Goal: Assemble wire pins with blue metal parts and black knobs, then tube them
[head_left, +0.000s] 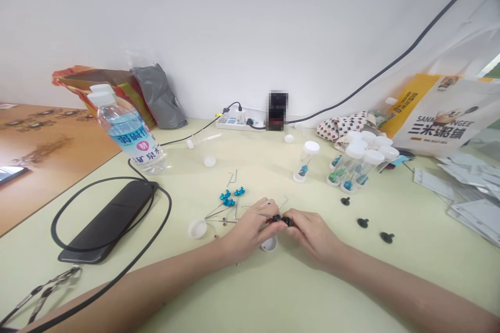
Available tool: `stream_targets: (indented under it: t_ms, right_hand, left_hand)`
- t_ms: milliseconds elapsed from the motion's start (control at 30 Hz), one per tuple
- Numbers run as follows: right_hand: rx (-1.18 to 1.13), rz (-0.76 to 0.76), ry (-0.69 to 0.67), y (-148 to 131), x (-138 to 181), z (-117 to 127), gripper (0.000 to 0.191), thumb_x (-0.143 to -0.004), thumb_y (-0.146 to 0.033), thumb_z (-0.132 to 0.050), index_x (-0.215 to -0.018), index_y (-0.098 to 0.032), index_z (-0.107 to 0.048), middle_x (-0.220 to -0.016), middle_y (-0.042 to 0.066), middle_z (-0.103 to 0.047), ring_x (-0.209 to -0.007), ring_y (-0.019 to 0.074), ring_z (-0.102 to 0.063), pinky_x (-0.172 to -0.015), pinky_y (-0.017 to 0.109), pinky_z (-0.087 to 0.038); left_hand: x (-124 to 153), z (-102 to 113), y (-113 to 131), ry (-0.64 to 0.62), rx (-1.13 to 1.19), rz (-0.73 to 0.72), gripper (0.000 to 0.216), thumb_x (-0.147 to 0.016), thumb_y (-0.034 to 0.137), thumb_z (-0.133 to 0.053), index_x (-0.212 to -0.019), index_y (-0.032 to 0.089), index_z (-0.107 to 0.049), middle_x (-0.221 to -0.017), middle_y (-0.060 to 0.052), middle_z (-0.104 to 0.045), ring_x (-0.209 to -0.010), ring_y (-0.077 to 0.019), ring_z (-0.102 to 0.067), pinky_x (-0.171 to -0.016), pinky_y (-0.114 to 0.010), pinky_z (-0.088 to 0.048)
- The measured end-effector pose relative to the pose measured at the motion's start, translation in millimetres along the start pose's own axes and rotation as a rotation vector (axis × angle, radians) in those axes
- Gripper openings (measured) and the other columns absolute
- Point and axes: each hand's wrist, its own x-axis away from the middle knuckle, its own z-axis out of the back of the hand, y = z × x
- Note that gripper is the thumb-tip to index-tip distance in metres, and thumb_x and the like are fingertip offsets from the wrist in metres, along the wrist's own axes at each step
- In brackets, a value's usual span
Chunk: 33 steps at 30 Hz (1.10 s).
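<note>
My left hand and my right hand meet low over the table, fingers pinched together. Between their fingertips is a small black part, gripped from both sides; its exact shape is mostly hidden. A thin metal rod sticks out by my left fingers. Under the hands lies a white cap, partly covered. Left of them are another white cap, several shiny blue metal pieces and thin rods. To the right, black mushroom-shaped pieces stand in a slanting row.
Clear tubes with white caps cluster at the right; one tube stands apart. A water bottle, a black phone-like slab and a cable loop occupy the left. White cards and a printed bag lie far right.
</note>
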Motion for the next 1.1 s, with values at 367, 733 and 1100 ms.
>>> stream_targets:
  t_ms: [367, 733, 1100]
  right_hand:
    - [-0.171, -0.115, 0.011, -2.6, -7.0, 4.3, 0.035, -0.097, -0.048, -0.028, -0.089, -0.02, -0.048, -0.073, 0.0, -0.05, -0.064, 0.012, -0.045, -0.059, 0.023, -0.032]
    - [-0.205, -0.066, 0.013, -6.3, -7.6, 7.2, 0.03, -0.098, -0.042, -0.031, -0.096, -0.02, -0.051, -0.079, 0.001, -0.054, -0.07, 0.0131, -0.048, -0.065, 0.024, -0.035]
    - [-0.137, -0.145, 0.064, -4.1, -9.8, 7.1, 0.024, -0.097, -0.035, -0.036, -0.092, -0.019, -0.052, -0.081, 0.001, -0.054, -0.072, 0.013, -0.049, -0.066, 0.024, -0.037]
  left_hand:
    - [-4.2, -1.9, -5.6, 0.031, 0.0, 0.015, 0.033, -0.092, 0.042, -0.038, -0.069, 0.018, -0.038, -0.071, 0.0, -0.038, -0.074, -0.0169, -0.039, -0.066, -0.03, -0.032]
    - [-4.8, -0.8, -1.9, 0.03, 0.03, 0.017, 0.025, -0.09, 0.033, -0.046, -0.069, 0.018, -0.042, -0.072, 0.0, -0.042, -0.075, -0.017, -0.041, -0.069, -0.028, -0.032]
    - [-2.2, -2.3, -4.8, 0.141, -0.054, 0.034, 0.019, -0.089, 0.027, -0.051, -0.072, 0.018, -0.054, -0.076, -0.001, -0.055, -0.083, -0.0169, -0.046, -0.074, -0.028, -0.035]
